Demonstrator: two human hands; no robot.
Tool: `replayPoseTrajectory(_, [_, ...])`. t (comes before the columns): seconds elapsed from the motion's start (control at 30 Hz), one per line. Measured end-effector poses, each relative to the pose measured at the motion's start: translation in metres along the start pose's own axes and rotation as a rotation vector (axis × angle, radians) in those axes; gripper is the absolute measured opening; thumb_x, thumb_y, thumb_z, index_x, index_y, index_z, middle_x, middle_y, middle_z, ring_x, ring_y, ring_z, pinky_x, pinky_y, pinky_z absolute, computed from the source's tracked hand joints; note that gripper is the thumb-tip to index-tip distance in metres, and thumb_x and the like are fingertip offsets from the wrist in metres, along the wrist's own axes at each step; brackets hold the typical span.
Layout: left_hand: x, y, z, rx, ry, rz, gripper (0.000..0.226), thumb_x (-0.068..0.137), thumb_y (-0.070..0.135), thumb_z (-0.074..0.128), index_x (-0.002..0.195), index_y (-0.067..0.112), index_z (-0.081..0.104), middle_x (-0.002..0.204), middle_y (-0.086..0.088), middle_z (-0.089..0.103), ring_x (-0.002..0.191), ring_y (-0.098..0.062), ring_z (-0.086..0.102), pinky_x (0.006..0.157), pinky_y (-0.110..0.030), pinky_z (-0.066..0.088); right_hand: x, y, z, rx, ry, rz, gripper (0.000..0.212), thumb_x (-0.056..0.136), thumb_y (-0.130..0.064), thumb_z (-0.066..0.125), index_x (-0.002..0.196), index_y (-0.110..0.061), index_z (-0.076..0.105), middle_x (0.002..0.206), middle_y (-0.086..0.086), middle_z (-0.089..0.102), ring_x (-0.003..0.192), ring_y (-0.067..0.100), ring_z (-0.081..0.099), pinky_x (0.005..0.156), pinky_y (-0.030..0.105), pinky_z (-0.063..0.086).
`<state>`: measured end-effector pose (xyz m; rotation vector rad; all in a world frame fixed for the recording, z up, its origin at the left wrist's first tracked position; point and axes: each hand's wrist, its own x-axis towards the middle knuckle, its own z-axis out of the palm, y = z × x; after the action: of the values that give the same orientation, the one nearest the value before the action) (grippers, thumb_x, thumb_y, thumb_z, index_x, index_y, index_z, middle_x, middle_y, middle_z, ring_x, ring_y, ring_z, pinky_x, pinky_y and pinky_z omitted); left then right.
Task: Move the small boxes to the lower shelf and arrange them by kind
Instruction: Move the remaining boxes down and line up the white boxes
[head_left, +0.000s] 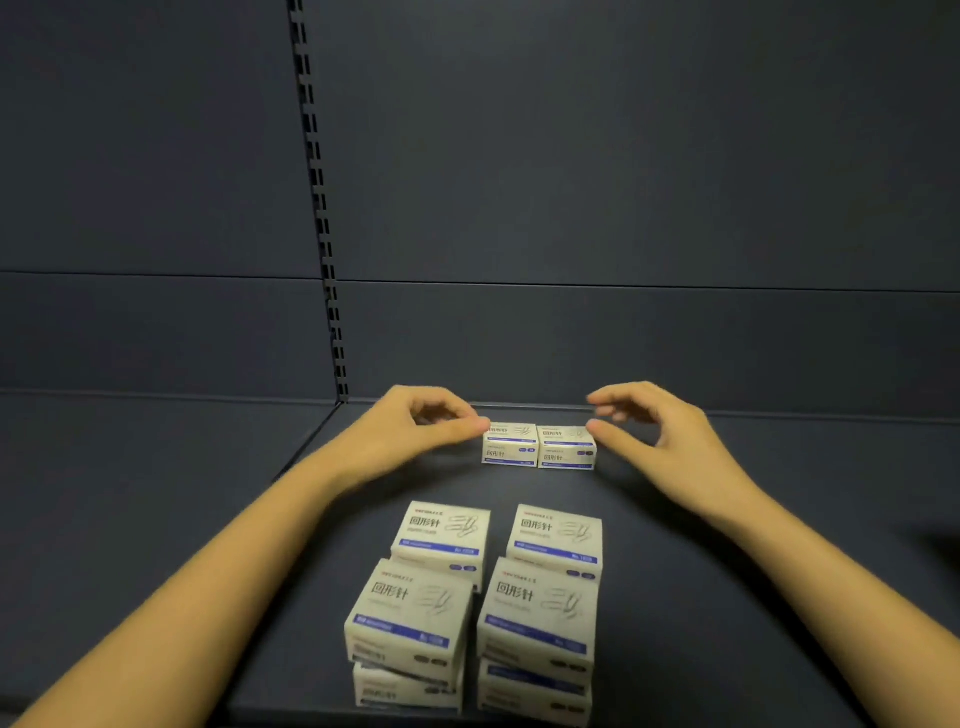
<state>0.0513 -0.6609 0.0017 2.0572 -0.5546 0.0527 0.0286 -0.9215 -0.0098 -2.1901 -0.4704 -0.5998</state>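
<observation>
**Squaring up the back pair of paper-clip boxes**

Dark shelf deck (727, 545), poor light, fingertips blurred.

- Two paper-clip boxes stand side by side and touching near the back panel (623, 343): left box (510, 447) and right box (566, 449), printed labels facing front.
- Nearer the front edge are more boxes of the same print, in two columns with a gap between. The front-left stack (410, 618) sits a little skewed. The front-right stack (537, 618) looks squarer.
- Left hand (415, 431): fingers loosely curved, nothing between them. The thumb tip is at the left box's top-left corner; touching or just off, I cannot tell.
- Right hand (660, 436): the mirror of it, fingers loosely curved and holding nothing, thumb tip at the right box's top-right corner.

Judgement: the step in hand looks like seating this pair in line.

- Press inward with both thumbs evenly, so the boxes close up flush and sit parallel to the back panel.
- Light card probably slides easily on a smooth deck, so a one-sided push would likely swing the pair.
- Carry the forearms high, as they pass close beside the front stacks.
- Every box in view carries the same print, so group them together.
</observation>
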Motion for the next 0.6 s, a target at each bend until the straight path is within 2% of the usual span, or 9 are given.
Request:
replayPoseTrajectory(0.1, [-0.026, 0.016, -0.016, -0.039, -0.179, 0.062, 0.026, 0.072, 0.044, 0.071, 0.091, 0.026, 0.07, 0.094, 0.004, 0.072, 0.09, -0.009, 0.066, 0.08, -0.015, 0.049, -0.013, -0.02, -0.009, 0.167, -0.181, -0.034, 0.012, 0.082, -0.029, 0.065, 0.093, -0.029, 0.068, 0.092, -0.01, 0.069, 0.087, 0.001, 0.061, 0.081, 0.008, 0.043])
replayPoseTrajectory(0.17, [-0.042, 0.02, -0.022, -0.058, -0.271, 0.07, 0.027, 0.07, 0.037, 0.071, 0.094, 0.023, 0.07, 0.097, -0.004, 0.07, 0.09, -0.014, 0.065, 0.082, -0.019, 0.05, -0.023, -0.031, -0.014, 0.211, -0.299, -0.067, 0.022, 0.077, -0.038, 0.063, 0.096, -0.029, 0.068, 0.097, -0.011, 0.069, 0.092, 0.005, 0.062, 0.084, 0.012, 0.046])
replayPoseTrajectory(0.27, [-0.06, 0.023, -0.028, -0.055, -0.352, 0.066, 0.031, 0.069, 0.031, 0.072, 0.098, 0.02, 0.069, 0.1, -0.013, 0.067, 0.09, -0.026, 0.062, 0.086, -0.031, 0.05, -0.037, -0.041, -0.019, 0.186, -0.411, -0.121, 0.031, 0.075, -0.04, 0.066, 0.104, -0.028, 0.066, 0.103, -0.013, 0.067, 0.098, 0.008, 0.062, 0.087, 0.016, 0.047])
replayPoseTrajectory(0.33, [-0.068, 0.024, -0.032, -0.022, -0.375, 0.057, 0.031, 0.07, 0.03, 0.073, 0.099, 0.022, 0.068, 0.103, -0.01, 0.067, 0.096, -0.03, 0.061, 0.091, -0.037, 0.05, -0.044, -0.044, -0.021, 0.163, -0.443, -0.134, 0.034, 0.074, -0.04, 0.067, 0.106, -0.029, 0.065, 0.104, -0.015, 0.065, 0.1, 0.009, 0.061, 0.087, 0.018, 0.047])
replayPoseTrajectory(0.4, [-0.072, 0.023, -0.036, 0.025, -0.388, 0.051, 0.029, 0.073, 0.027, 0.074, 0.101, 0.023, 0.067, 0.105, -0.004, 0.067, 0.1, -0.023, 0.062, 0.093, -0.035, 0.05, -0.049, -0.046, -0.023, 0.145, -0.46, -0.124, 0.036, 0.071, -0.043, 0.067, 0.106, -0.031, 0.065, 0.106, -0.016, 0.064, 0.1, 0.008, 0.06, 0.087, 0.02, 0.048])
replayPoseTrajectory(0.47, [-0.074, 0.023, -0.037, 0.061, -0.377, 0.051, 0.029, 0.073, 0.025, 0.075, 0.101, 0.024, 0.066, 0.105, -0.002, 0.067, 0.099, -0.017, 0.062, 0.091, -0.031, 0.049, -0.053, -0.048, -0.023, 0.125, -0.461, -0.112, 0.038, 0.069, -0.045, 0.068, 0.105, -0.033, 0.064, 0.106, -0.017, 0.064, 0.1, 0.009, 0.059, 0.086, 0.023, 0.049])
replayPoseTrajectory(0.6, [-0.074, 0.024, -0.039, 0.107, -0.351, 0.032, 0.033, 0.068, 0.03, 0.076, 0.1, 0.028, 0.067, 0.101, -0.004, 0.067, 0.095, -0.018, 0.062, 0.092, -0.034, 0.05, -0.057, -0.051, -0.023, 0.087, -0.437, -0.102, 0.038, 0.068, -0.042, 0.072, 0.104, -0.032, 0.065, 0.101, -0.017, 0.065, 0.094, 0.009, 0.06, 0.082, 0.024, 0.049])
